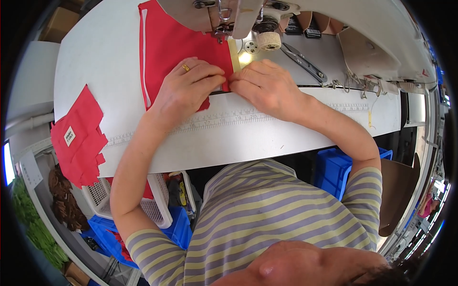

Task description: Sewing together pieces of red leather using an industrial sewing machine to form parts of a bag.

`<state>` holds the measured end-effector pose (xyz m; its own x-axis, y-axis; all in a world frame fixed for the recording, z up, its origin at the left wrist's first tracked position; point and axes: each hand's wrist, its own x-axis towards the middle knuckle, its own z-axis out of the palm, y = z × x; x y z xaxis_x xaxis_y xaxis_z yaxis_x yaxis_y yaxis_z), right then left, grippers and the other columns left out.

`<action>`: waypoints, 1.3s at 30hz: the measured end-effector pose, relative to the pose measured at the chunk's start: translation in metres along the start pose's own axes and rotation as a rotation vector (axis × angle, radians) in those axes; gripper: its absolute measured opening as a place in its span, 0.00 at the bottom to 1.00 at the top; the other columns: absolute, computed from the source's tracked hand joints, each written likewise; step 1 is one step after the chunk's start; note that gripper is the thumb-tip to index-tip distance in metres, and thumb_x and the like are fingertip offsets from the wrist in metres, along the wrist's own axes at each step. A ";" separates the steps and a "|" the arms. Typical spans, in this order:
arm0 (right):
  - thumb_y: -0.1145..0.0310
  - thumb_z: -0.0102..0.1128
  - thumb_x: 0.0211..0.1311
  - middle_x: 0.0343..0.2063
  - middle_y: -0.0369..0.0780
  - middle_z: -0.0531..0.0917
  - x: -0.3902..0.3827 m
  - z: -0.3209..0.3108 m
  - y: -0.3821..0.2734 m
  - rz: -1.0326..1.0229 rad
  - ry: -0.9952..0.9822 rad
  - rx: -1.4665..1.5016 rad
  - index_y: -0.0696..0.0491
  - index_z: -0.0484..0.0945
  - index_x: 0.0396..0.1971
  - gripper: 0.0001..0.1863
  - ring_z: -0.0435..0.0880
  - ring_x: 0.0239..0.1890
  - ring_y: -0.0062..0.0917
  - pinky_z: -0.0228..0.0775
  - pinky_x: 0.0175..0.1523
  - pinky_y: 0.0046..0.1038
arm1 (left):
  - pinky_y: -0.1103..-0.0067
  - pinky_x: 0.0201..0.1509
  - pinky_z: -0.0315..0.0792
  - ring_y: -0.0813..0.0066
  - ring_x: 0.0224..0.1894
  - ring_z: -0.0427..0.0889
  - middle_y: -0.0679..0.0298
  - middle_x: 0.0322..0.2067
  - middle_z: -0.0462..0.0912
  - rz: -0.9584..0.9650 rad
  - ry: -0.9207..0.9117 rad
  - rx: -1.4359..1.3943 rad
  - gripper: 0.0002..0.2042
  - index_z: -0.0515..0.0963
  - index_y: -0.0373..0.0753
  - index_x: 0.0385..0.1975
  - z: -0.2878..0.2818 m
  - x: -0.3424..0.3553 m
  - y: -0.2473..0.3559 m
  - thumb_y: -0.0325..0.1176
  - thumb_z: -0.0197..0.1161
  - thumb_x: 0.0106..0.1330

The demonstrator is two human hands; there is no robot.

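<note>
A red fabric piece (179,40) with a white strip along its left edge lies on the white sewing table, its upper right part under the head of a sewing machine (305,9). My left hand (191,85), a ring on one finger, rests on the cloth with its fingertips pinched at the near right edge. Close beside it, my right hand (267,88) has thumb and fingers closed on the same edge. The presser foot (220,34) is just beyond my fingertips. A pale yellow strip (234,55) runs along the cloth's right side; the fingers hide the edge's exact fold.
Stacked red pieces (86,136) with a small white label hang over the table's left edge. Dark thread snips (305,64) lie right of the machine foot. A printed ruler (205,121) crosses the table. Below stand a white basket (160,200) and blue crates (329,169).
</note>
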<state>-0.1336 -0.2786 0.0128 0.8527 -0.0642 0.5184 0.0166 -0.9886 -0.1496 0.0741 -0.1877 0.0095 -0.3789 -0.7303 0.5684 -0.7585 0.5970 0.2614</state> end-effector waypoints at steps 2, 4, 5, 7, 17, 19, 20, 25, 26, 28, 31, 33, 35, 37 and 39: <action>0.74 0.64 0.43 0.35 0.33 0.82 0.001 0.001 0.005 0.000 -0.036 -0.014 0.54 0.80 0.31 0.11 0.78 0.32 0.23 0.68 0.36 0.23 | 0.68 0.48 0.75 0.66 0.38 0.80 0.64 0.37 0.80 -0.022 -0.034 0.029 0.13 0.80 0.35 0.33 -0.001 -0.002 0.005 0.21 0.63 0.44; 0.76 0.65 0.42 0.38 0.34 0.82 0.000 0.007 0.010 0.007 0.032 0.013 0.54 0.80 0.33 0.13 0.79 0.34 0.24 0.70 0.37 0.25 | 0.67 0.48 0.75 0.65 0.38 0.80 0.64 0.38 0.80 -0.042 -0.068 0.057 0.14 0.80 0.36 0.34 0.002 -0.004 0.005 0.20 0.63 0.44; 0.76 0.65 0.42 0.38 0.34 0.82 0.000 0.008 0.014 0.006 0.031 0.013 0.54 0.80 0.33 0.13 0.79 0.34 0.24 0.70 0.37 0.25 | 0.68 0.48 0.75 0.65 0.38 0.80 0.64 0.38 0.80 -0.071 -0.031 0.028 0.15 0.80 0.36 0.34 0.006 -0.005 0.003 0.20 0.63 0.43; 0.78 0.64 0.42 0.40 0.35 0.82 -0.001 0.009 0.022 -0.001 0.067 0.018 0.54 0.81 0.35 0.15 0.80 0.37 0.25 0.74 0.37 0.26 | 0.69 0.47 0.75 0.64 0.38 0.79 0.64 0.38 0.80 -0.102 0.005 -0.001 0.15 0.81 0.37 0.35 0.007 -0.005 0.001 0.19 0.63 0.43; 0.73 0.65 0.43 0.34 0.38 0.80 0.008 0.008 0.026 0.167 0.015 -0.069 0.53 0.81 0.36 0.15 0.76 0.36 0.31 0.69 0.41 0.30 | 0.76 0.39 0.78 0.67 0.38 0.81 0.67 0.36 0.82 -0.207 0.041 -0.005 0.13 0.83 0.40 0.34 0.012 0.010 -0.032 0.19 0.62 0.48; 0.72 0.64 0.45 0.35 0.42 0.80 0.010 0.008 0.024 0.239 0.001 -0.154 0.53 0.81 0.36 0.14 0.76 0.37 0.32 0.70 0.41 0.31 | 0.76 0.39 0.78 0.67 0.38 0.81 0.67 0.36 0.82 -0.219 0.050 0.011 0.13 0.83 0.41 0.33 0.014 0.012 -0.039 0.18 0.62 0.49; 0.72 0.64 0.45 0.35 0.42 0.80 0.011 0.010 0.024 0.238 0.001 -0.155 0.53 0.81 0.36 0.14 0.76 0.37 0.32 0.70 0.41 0.31 | 0.76 0.39 0.78 0.66 0.38 0.81 0.67 0.35 0.83 -0.233 0.060 0.012 0.13 0.83 0.42 0.33 0.014 0.014 -0.042 0.18 0.61 0.50; 0.71 0.61 0.47 0.36 0.42 0.80 0.014 0.010 0.021 0.261 -0.013 -0.331 0.53 0.80 0.33 0.10 0.78 0.42 0.33 0.69 0.42 0.30 | 0.76 0.39 0.78 0.65 0.37 0.82 0.66 0.35 0.83 -0.300 0.037 -0.008 0.12 0.84 0.42 0.33 0.008 0.020 -0.053 0.18 0.61 0.52; 0.71 0.61 0.47 0.36 0.42 0.80 0.014 0.010 0.020 0.260 -0.011 -0.331 0.53 0.80 0.33 0.10 0.78 0.42 0.33 0.69 0.42 0.30 | 0.76 0.39 0.78 0.65 0.36 0.82 0.65 0.35 0.83 -0.310 0.010 -0.014 0.12 0.84 0.42 0.33 0.007 0.019 -0.053 0.18 0.61 0.53; 0.71 0.61 0.46 0.36 0.42 0.80 0.012 0.012 0.019 0.261 0.001 -0.346 0.53 0.79 0.33 0.11 0.77 0.42 0.33 0.69 0.43 0.30 | 0.77 0.39 0.78 0.65 0.35 0.82 0.65 0.36 0.83 -0.308 -0.019 -0.024 0.12 0.84 0.42 0.33 0.009 0.018 -0.054 0.18 0.61 0.53; 0.70 0.62 0.48 0.36 0.41 0.79 0.005 0.012 0.022 0.271 -0.006 -0.262 0.53 0.78 0.35 0.11 0.77 0.43 0.33 0.69 0.44 0.30 | 0.76 0.40 0.77 0.65 0.37 0.81 0.64 0.37 0.83 -0.309 -0.003 -0.081 0.10 0.83 0.42 0.33 0.009 0.017 -0.052 0.19 0.61 0.54; 0.70 0.62 0.49 0.37 0.40 0.79 0.002 0.012 0.023 0.290 0.011 -0.213 0.53 0.78 0.35 0.11 0.77 0.43 0.32 0.69 0.44 0.30 | 0.75 0.43 0.75 0.65 0.40 0.80 0.64 0.38 0.83 -0.371 -0.045 -0.121 0.09 0.82 0.41 0.35 0.004 0.018 -0.056 0.22 0.61 0.57; 0.69 0.63 0.51 0.37 0.39 0.79 0.003 0.013 0.024 0.302 0.023 -0.155 0.53 0.78 0.35 0.11 0.77 0.43 0.32 0.69 0.44 0.31 | 0.75 0.44 0.75 0.64 0.41 0.80 0.64 0.39 0.82 -0.476 0.020 -0.187 0.08 0.82 0.40 0.37 -0.008 0.013 -0.075 0.24 0.60 0.59; 0.69 0.60 0.58 0.36 0.37 0.81 0.005 0.013 0.025 0.260 0.119 -0.104 0.51 0.78 0.42 0.11 0.79 0.34 0.35 0.71 0.42 0.34 | 0.74 0.45 0.74 0.63 0.41 0.80 0.64 0.39 0.81 -0.545 0.049 -0.119 0.08 0.80 0.38 0.39 -0.029 0.002 -0.095 0.31 0.62 0.61; 0.69 0.60 0.58 0.39 0.38 0.81 0.003 0.012 0.026 0.274 0.100 -0.095 0.51 0.78 0.42 0.12 0.80 0.36 0.35 0.71 0.42 0.34 | 0.74 0.45 0.74 0.63 0.40 0.80 0.64 0.38 0.81 -0.600 -0.004 0.063 0.09 0.80 0.38 0.37 -0.042 -0.008 -0.083 0.33 0.64 0.60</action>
<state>-0.1239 -0.3031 0.0002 0.7628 -0.3387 0.5508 -0.2600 -0.9406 -0.2183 0.1627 -0.2176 0.0160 0.1234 -0.9348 0.3330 -0.8702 0.0593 0.4891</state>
